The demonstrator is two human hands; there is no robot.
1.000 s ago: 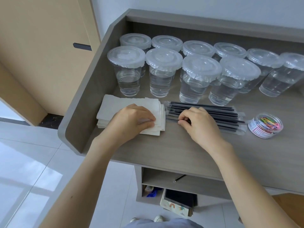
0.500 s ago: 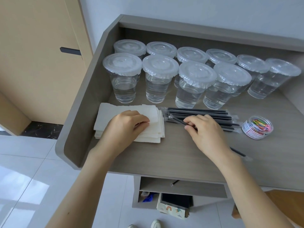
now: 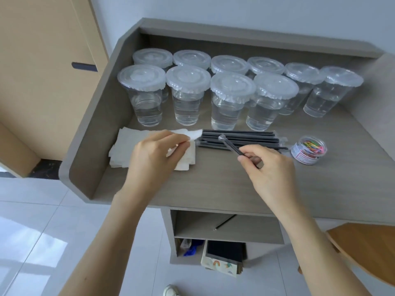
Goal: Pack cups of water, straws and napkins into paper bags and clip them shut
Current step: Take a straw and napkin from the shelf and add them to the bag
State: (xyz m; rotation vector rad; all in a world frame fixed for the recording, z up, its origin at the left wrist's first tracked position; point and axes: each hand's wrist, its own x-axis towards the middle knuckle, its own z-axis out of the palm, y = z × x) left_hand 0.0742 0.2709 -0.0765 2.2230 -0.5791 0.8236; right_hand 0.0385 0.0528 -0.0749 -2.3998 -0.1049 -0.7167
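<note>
Several lidded clear cups of water [image 3: 188, 97] stand in two rows at the back of the grey desk [image 3: 213, 184]. A stack of white napkins [image 3: 124, 150] lies at the front left. My left hand [image 3: 154, 154] pinches one napkin [image 3: 192, 134] and holds it lifted off the stack. Black wrapped straws [image 3: 245, 138] lie in a pile right of the napkins. My right hand [image 3: 269, 169] pinches one wrapped straw [image 3: 229, 145], raised at a slant above the pile. No paper bag is in view.
A small clear tub of coloured paper clips [image 3: 308, 149] sits right of the straws. The desk has raised walls at the left and back. Shelves with books [image 3: 223, 261] are under it. A wooden seat edge [image 3: 363, 248] shows at lower right.
My left hand has lifted the top napkin off the stack. My right hand has drawn one straw out of the pile and raised it. The camera has moved back.
</note>
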